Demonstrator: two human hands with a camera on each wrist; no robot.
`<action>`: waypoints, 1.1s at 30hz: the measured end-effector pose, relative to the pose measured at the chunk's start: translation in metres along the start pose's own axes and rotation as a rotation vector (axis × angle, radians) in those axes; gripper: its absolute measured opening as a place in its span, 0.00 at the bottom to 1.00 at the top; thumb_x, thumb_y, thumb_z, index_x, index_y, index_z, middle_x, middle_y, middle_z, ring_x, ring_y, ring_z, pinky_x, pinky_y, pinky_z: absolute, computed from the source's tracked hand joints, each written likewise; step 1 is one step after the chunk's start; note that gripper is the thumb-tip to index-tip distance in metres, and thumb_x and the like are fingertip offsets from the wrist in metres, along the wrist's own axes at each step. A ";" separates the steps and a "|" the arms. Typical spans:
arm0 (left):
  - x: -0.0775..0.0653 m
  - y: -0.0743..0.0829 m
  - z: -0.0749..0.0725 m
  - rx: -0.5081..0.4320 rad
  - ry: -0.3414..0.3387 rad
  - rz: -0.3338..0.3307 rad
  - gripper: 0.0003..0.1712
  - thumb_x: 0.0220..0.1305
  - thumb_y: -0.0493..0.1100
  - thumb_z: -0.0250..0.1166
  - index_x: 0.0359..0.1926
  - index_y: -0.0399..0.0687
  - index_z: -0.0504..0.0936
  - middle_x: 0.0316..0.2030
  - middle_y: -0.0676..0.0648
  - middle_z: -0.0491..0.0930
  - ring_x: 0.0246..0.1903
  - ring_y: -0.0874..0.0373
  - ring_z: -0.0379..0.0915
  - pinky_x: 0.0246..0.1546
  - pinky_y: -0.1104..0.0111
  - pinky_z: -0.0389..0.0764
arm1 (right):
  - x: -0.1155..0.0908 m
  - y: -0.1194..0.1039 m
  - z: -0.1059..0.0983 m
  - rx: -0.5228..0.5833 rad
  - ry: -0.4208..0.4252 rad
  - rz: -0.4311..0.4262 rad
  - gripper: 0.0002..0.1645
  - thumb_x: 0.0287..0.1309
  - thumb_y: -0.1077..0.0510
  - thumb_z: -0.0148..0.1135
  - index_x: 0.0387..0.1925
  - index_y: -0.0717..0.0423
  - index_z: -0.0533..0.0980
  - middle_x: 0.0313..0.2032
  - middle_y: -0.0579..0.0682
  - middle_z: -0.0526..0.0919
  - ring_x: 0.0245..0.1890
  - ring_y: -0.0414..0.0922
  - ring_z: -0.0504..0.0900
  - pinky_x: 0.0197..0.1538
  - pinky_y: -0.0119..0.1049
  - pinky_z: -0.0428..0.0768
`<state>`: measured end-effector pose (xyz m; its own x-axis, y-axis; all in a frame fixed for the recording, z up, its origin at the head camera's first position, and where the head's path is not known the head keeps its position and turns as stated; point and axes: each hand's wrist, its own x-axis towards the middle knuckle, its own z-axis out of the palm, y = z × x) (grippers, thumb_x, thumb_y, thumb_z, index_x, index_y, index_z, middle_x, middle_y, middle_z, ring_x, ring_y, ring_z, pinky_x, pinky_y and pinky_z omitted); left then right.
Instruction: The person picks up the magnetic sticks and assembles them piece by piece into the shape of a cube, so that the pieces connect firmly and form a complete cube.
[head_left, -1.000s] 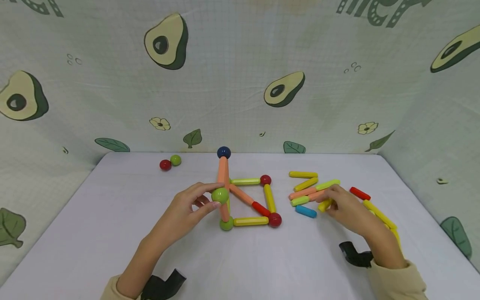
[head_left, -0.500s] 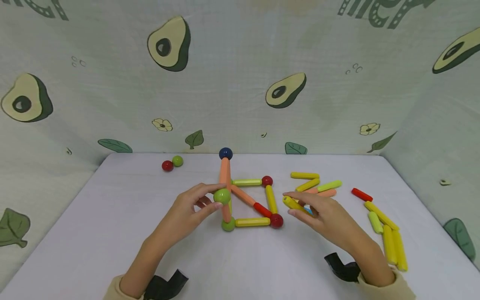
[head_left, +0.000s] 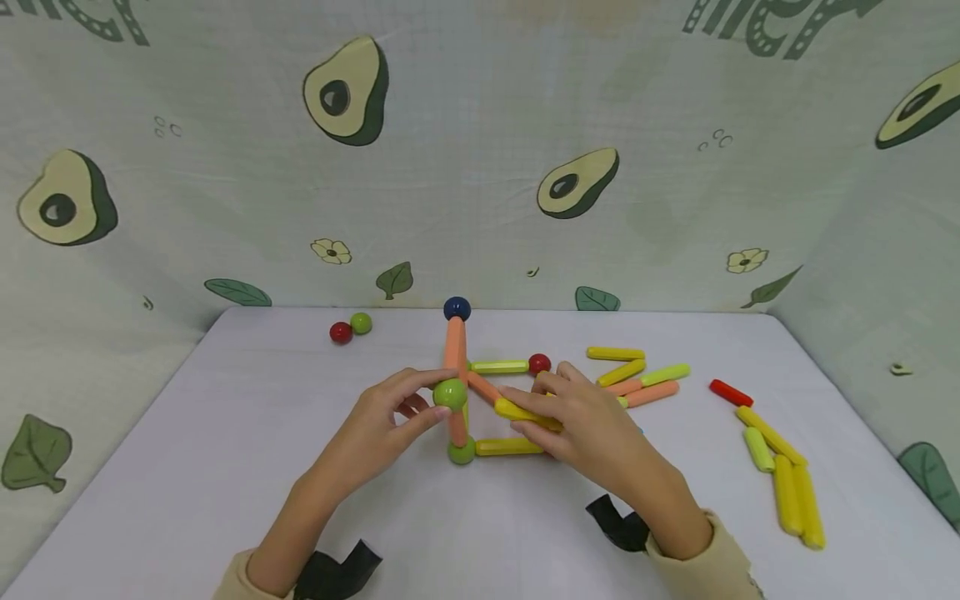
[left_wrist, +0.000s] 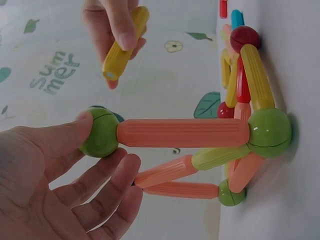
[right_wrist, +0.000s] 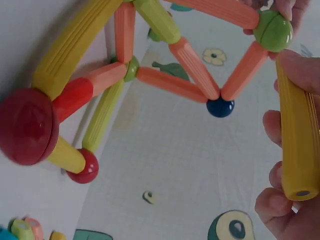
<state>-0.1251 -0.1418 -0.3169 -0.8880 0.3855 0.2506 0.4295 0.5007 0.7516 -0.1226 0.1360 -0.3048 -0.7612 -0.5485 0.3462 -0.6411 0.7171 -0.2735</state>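
Observation:
My left hand (head_left: 386,421) pinches a green ball (head_left: 450,394) between thumb and fingers. This ball tops an upright orange magnetic rod (left_wrist: 182,133), whose foot meets another green ball (left_wrist: 270,132) on the table. More rods and balls join it in a frame, with a dark blue ball (right_wrist: 220,106) raised at the back. My right hand (head_left: 596,429) grips a yellow magnetic rod (head_left: 517,411) over the frame, one end pointing towards the pinched ball. In the left wrist view a gap shows between them. The right hand hides the frame's near red ball (right_wrist: 27,127) in the head view.
Loose yellow, orange and lime rods (head_left: 663,373) lie right of the frame. Farther right are a red rod (head_left: 731,392) and several yellow rods (head_left: 798,500). A red ball (head_left: 341,332) and a green ball (head_left: 362,322) sit at the back left of the white table (head_left: 225,467).
My right hand has picked up the yellow rod from the loose pile and carried it left to the frame. The left hand keeps its pinch on the green ball.

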 end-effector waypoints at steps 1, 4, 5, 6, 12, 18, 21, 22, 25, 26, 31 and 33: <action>0.000 0.000 0.001 0.001 0.003 0.006 0.27 0.70 0.36 0.71 0.68 0.44 0.81 0.52 0.45 0.85 0.43 0.55 0.81 0.48 0.65 0.86 | 0.003 -0.002 0.003 0.001 0.039 -0.020 0.22 0.64 0.53 0.76 0.59 0.47 0.87 0.37 0.43 0.81 0.37 0.40 0.70 0.34 0.30 0.72; 0.001 0.000 0.002 0.004 0.009 0.016 0.27 0.70 0.36 0.71 0.68 0.44 0.81 0.52 0.45 0.85 0.42 0.56 0.81 0.47 0.66 0.86 | 0.009 -0.005 0.011 0.036 0.127 -0.049 0.21 0.61 0.56 0.78 0.56 0.51 0.88 0.36 0.44 0.81 0.39 0.42 0.72 0.37 0.34 0.74; 0.001 0.000 0.003 0.004 0.010 0.020 0.27 0.70 0.35 0.71 0.68 0.44 0.81 0.52 0.45 0.85 0.42 0.56 0.81 0.47 0.66 0.86 | 0.010 -0.006 0.014 0.045 0.145 -0.051 0.21 0.60 0.57 0.79 0.56 0.52 0.88 0.37 0.45 0.81 0.39 0.43 0.72 0.39 0.35 0.75; 0.001 0.000 0.003 0.007 0.010 0.022 0.27 0.70 0.35 0.71 0.68 0.44 0.81 0.52 0.45 0.85 0.42 0.56 0.81 0.47 0.66 0.86 | 0.010 -0.007 0.016 0.058 0.155 -0.047 0.22 0.59 0.57 0.79 0.55 0.53 0.88 0.38 0.45 0.81 0.39 0.43 0.73 0.40 0.35 0.76; 0.001 0.002 0.005 0.018 0.011 0.022 0.27 0.70 0.37 0.71 0.69 0.44 0.80 0.51 0.45 0.85 0.41 0.57 0.81 0.46 0.66 0.86 | 0.011 -0.008 0.023 0.228 0.163 -0.005 0.23 0.57 0.66 0.78 0.56 0.58 0.86 0.43 0.49 0.81 0.41 0.43 0.76 0.42 0.32 0.82; 0.002 0.002 0.006 0.013 0.013 0.020 0.27 0.71 0.37 0.71 0.69 0.43 0.80 0.54 0.44 0.85 0.42 0.56 0.82 0.46 0.64 0.87 | 0.012 -0.004 0.021 0.390 0.176 0.049 0.19 0.60 0.67 0.76 0.53 0.62 0.83 0.42 0.49 0.83 0.40 0.44 0.80 0.45 0.34 0.84; 0.001 0.002 0.007 0.011 0.015 0.028 0.27 0.71 0.37 0.71 0.69 0.44 0.79 0.56 0.44 0.85 0.43 0.55 0.82 0.46 0.64 0.87 | 0.011 -0.001 0.015 0.427 0.175 0.113 0.19 0.59 0.65 0.78 0.51 0.63 0.82 0.43 0.50 0.85 0.39 0.45 0.80 0.43 0.34 0.84; 0.001 0.002 0.007 0.013 0.016 0.029 0.27 0.71 0.37 0.71 0.69 0.44 0.79 0.56 0.44 0.85 0.44 0.55 0.82 0.46 0.65 0.87 | 0.011 0.000 0.013 0.441 0.167 0.140 0.19 0.59 0.65 0.78 0.50 0.62 0.82 0.43 0.50 0.86 0.37 0.45 0.79 0.41 0.32 0.83; 0.001 0.002 0.007 0.019 0.020 0.025 0.27 0.71 0.38 0.71 0.69 0.45 0.79 0.56 0.45 0.85 0.44 0.55 0.81 0.46 0.65 0.86 | 0.009 0.006 0.007 0.537 0.113 0.233 0.19 0.60 0.64 0.77 0.50 0.64 0.81 0.43 0.53 0.85 0.36 0.44 0.77 0.37 0.28 0.80; 0.001 0.002 0.008 0.022 0.023 0.023 0.27 0.71 0.38 0.71 0.69 0.45 0.79 0.56 0.45 0.85 0.44 0.55 0.81 0.46 0.65 0.86 | 0.008 0.008 0.005 0.587 0.086 0.259 0.19 0.62 0.64 0.76 0.51 0.64 0.80 0.44 0.54 0.85 0.36 0.45 0.77 0.37 0.28 0.80; 0.001 0.002 0.009 0.017 0.022 0.021 0.28 0.71 0.37 0.71 0.69 0.44 0.79 0.56 0.45 0.85 0.45 0.54 0.81 0.46 0.65 0.86 | 0.004 0.020 -0.003 0.768 -0.020 0.342 0.19 0.68 0.64 0.70 0.57 0.68 0.79 0.52 0.60 0.83 0.44 0.49 0.81 0.44 0.28 0.84; 0.001 0.003 0.010 0.015 0.020 0.021 0.28 0.71 0.37 0.71 0.70 0.44 0.79 0.57 0.45 0.85 0.45 0.53 0.81 0.47 0.65 0.86 | 0.002 0.024 -0.005 0.763 -0.033 0.362 0.20 0.68 0.63 0.71 0.57 0.67 0.79 0.52 0.59 0.83 0.45 0.50 0.80 0.45 0.28 0.84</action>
<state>-0.1229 -0.1327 -0.3207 -0.8820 0.3804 0.2781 0.4500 0.5046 0.7368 -0.1390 0.1539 -0.3062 -0.9272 -0.3615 0.0977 -0.2390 0.3703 -0.8976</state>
